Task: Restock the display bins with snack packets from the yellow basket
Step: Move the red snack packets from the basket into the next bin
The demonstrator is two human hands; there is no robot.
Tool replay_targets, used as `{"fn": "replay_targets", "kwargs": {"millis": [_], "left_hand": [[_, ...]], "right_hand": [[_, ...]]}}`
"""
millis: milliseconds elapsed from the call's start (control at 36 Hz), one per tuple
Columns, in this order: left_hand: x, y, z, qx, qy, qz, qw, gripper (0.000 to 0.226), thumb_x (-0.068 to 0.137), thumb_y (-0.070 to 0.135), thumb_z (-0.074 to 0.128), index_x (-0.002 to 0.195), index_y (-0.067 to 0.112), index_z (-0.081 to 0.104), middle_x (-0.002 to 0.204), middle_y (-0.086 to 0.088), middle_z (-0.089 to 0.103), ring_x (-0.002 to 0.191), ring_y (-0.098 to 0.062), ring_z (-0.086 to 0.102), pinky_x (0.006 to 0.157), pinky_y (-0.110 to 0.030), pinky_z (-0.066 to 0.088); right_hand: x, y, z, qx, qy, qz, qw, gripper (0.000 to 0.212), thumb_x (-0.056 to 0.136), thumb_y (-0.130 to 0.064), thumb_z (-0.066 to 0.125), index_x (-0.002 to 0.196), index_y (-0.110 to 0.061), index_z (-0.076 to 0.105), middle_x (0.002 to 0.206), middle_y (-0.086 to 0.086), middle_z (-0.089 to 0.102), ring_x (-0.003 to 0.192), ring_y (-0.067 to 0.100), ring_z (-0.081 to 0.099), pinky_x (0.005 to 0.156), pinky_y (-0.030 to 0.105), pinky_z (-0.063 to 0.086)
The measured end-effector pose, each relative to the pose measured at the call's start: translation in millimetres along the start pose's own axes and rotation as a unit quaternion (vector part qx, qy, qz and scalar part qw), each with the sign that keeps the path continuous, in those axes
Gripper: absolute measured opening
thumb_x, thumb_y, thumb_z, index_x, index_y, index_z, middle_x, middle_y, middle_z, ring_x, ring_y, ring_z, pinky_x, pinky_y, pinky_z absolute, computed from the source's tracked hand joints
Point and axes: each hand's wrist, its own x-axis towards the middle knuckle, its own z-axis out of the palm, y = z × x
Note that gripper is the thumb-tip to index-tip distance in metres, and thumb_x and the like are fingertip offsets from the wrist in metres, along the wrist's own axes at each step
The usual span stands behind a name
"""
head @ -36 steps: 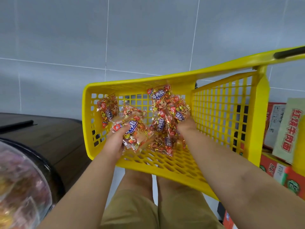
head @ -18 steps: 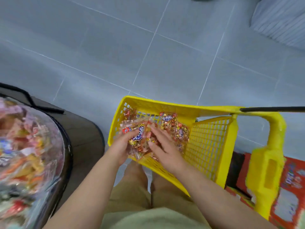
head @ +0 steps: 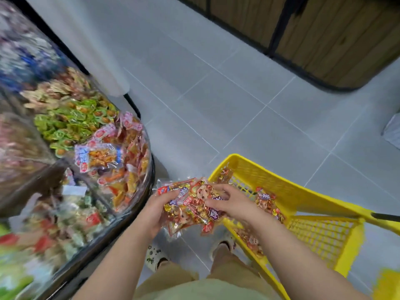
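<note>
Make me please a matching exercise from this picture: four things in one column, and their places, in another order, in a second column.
Things:
1 red snack packets
2 yellow basket
3 green packets
4 shoe

Places:
A in the display bin, at the left
B worn on a foot, below the hands
C gripped by left hand and right hand
D right of the hands, some packets inside

Pairs: 1-C, 2-D, 3-A, 4-B.
</note>
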Motion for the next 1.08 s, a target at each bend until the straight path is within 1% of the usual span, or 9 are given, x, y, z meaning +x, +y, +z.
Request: {"fn": "replay_targets", "kwargs": {"millis": [111,250,389,444,528,694,833,972,1083], "left_hand": [[-22,6,-75,-0.043,0.071,0.022,0.996,0.059,0.061,0.035,0.072,0.111,0.005,0.063,0.100,-0.016,0.072,0.090,-0.034,0.069,0.082,-0.046,0.055],[-58,17,-171,-0.095,0.113,0.073,0.986,0.084,0.058,0.037,0.082,0.130,0.007,0.051,0.130,-0.018,0.057,0.120,-0.040,0.053,0.103,-0.059,0.039],[-97,22,-259,-0.143,0.171,0.129,0.966,0.096,0.054,0.037,0.084,0.137,0.010,0.046,0.143,-0.014,0.048,0.133,-0.036,0.042,0.112,-0.055,0.029],[-112,22,-289,-0.165,0.194,0.143,0.956,0.089,0.055,0.033,0.082,0.134,0.007,0.050,0.131,-0.015,0.058,0.119,-0.034,0.054,0.104,-0.049,0.040],[-129,18,-332,-0.178,0.220,0.157,0.946,0.043,0.082,0.023,0.068,0.119,0.002,0.060,0.091,-0.010,0.072,0.073,-0.023,0.068,0.066,-0.034,0.054],[-159,-2,-396,-0.249,0.277,0.174,0.911,0.033,0.089,0.022,0.061,0.118,0.005,0.057,0.089,-0.010,0.071,0.070,-0.025,0.067,0.054,-0.032,0.053],[-179,-18,-424,-0.299,0.299,0.194,0.885,0.030,0.091,0.021,0.058,0.116,0.005,0.059,0.083,-0.008,0.070,0.064,-0.021,0.067,0.047,-0.026,0.053],[-192,-27,-447,-0.339,0.337,0.204,0.854,0.033,0.091,0.021,0.058,0.119,0.003,0.060,0.098,-0.014,0.069,0.079,-0.027,0.066,0.068,-0.037,0.054],[-199,-23,-461,-0.374,0.367,0.223,0.822,0.031,0.091,0.022,0.059,0.117,0.006,0.062,0.095,-0.011,0.072,0.085,-0.030,0.067,0.094,-0.055,0.047]], "right_hand": [[13,-28,56,0.107,-0.104,0.029,0.988,0.041,0.077,0.009,0.068,0.114,-0.003,0.055,0.083,0.005,0.069,0.070,0.010,0.067,0.066,0.019,0.053],[25,-61,154,0.182,-0.130,0.010,0.975,0.018,0.079,0.012,0.061,0.081,-0.005,0.059,0.068,0.001,0.071,0.061,0.008,0.068,0.054,0.016,0.051],[31,-84,254,0.330,-0.177,0.026,0.927,0.032,0.073,-0.007,0.063,0.105,-0.011,0.061,0.084,0.010,0.072,0.064,0.018,0.068,0.058,0.031,0.058],[30,-99,289,0.367,-0.192,0.039,0.909,0.045,0.074,-0.014,0.062,0.118,-0.008,0.059,0.098,0.014,0.071,0.079,0.025,0.070,0.073,0.041,0.058],[28,-119,334,0.389,-0.191,0.063,0.899,0.046,0.077,-0.025,0.060,0.118,-0.005,0.061,0.113,0.018,0.065,0.102,0.030,0.063,0.094,0.051,0.048],[23,-141,389,0.384,-0.193,0.114,0.896,0.039,0.069,-0.038,0.066,0.066,-0.001,0.076,0.076,0.021,0.071,0.064,0.030,0.071,0.048,0.036,0.056],[22,-156,422,0.339,-0.274,0.121,0.892,0.029,0.069,-0.026,0.065,0.067,0.000,0.076,0.080,0.021,0.071,0.071,0.032,0.071,0.053,0.041,0.058],[42,-196,446,0.135,-0.272,0.060,0.951,0.020,0.072,0.002,0.059,0.091,-0.003,0.055,0.072,0.013,0.070,0.061,0.021,0.069,0.054,0.033,0.058],[63,-271,468,-0.076,-0.209,-0.075,0.972,0.049,0.074,0.004,0.070,0.114,-0.014,0.047,0.084,0.012,0.069,0.061,0.018,0.066,0.054,0.034,0.057]]}}
